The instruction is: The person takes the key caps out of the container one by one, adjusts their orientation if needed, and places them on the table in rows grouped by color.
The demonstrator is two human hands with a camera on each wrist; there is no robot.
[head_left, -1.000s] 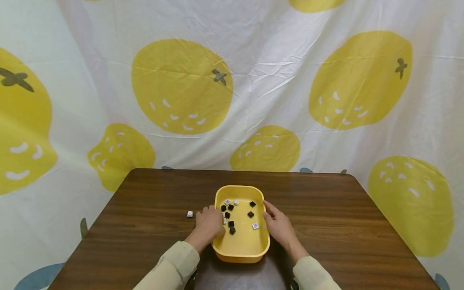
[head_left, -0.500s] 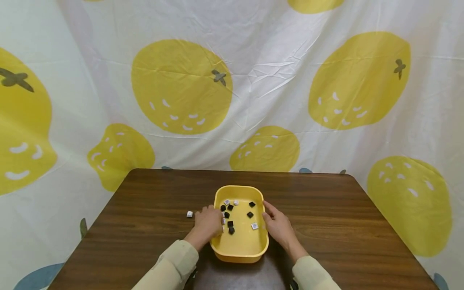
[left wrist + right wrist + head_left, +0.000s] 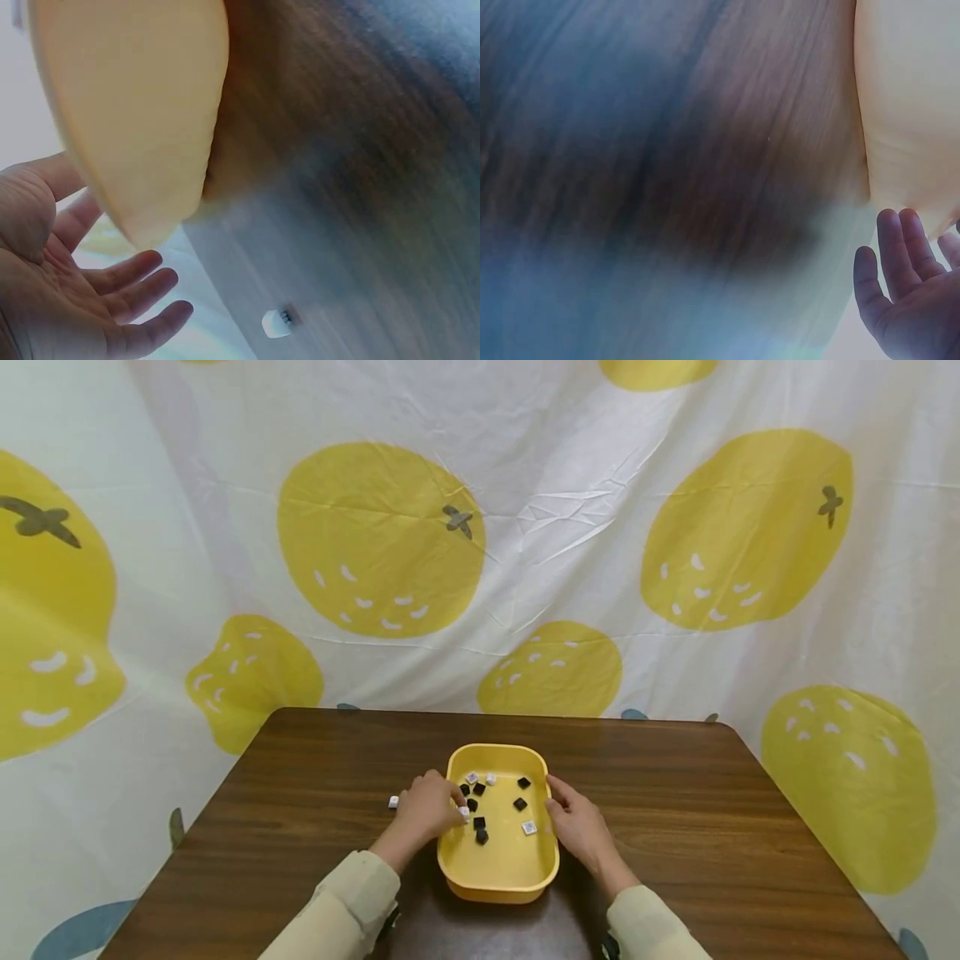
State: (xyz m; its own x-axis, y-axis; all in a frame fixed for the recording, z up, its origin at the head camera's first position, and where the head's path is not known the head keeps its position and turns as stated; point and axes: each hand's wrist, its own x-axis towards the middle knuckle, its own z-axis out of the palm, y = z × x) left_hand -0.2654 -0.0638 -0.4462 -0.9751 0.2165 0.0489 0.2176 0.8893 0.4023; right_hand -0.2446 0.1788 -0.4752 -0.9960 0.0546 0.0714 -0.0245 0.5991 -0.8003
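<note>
Small white and black keycaps lie in a yellow plastic basin [image 3: 495, 870] on the table. At the basin's left side, my left hand [image 3: 429, 807] pinches a white keycap [image 3: 464, 813] between thumb and fingertip, over the left rim. Its other fingers spread loosely outside the basin in the left wrist view. My right hand [image 3: 582, 828] touches the basin's right rim with fairly straight fingers; in the right wrist view some fingertips [image 3: 909, 217] rest by the outer wall. Inside are several black keycaps [image 3: 482, 837] and a white keycap [image 3: 529, 828] at the right.
A white keycap [image 3: 393, 802] sits on the brown wooden table [image 3: 697, 827] just left of my left hand; it also shows in the left wrist view. Behind the table's far edge hangs a white curtain [image 3: 555, 527] printed with yellow fruit.
My left hand has risen slightly from the basin's left side, and a white keycap now shows at its fingertips. My right hand stays at the right rim.
</note>
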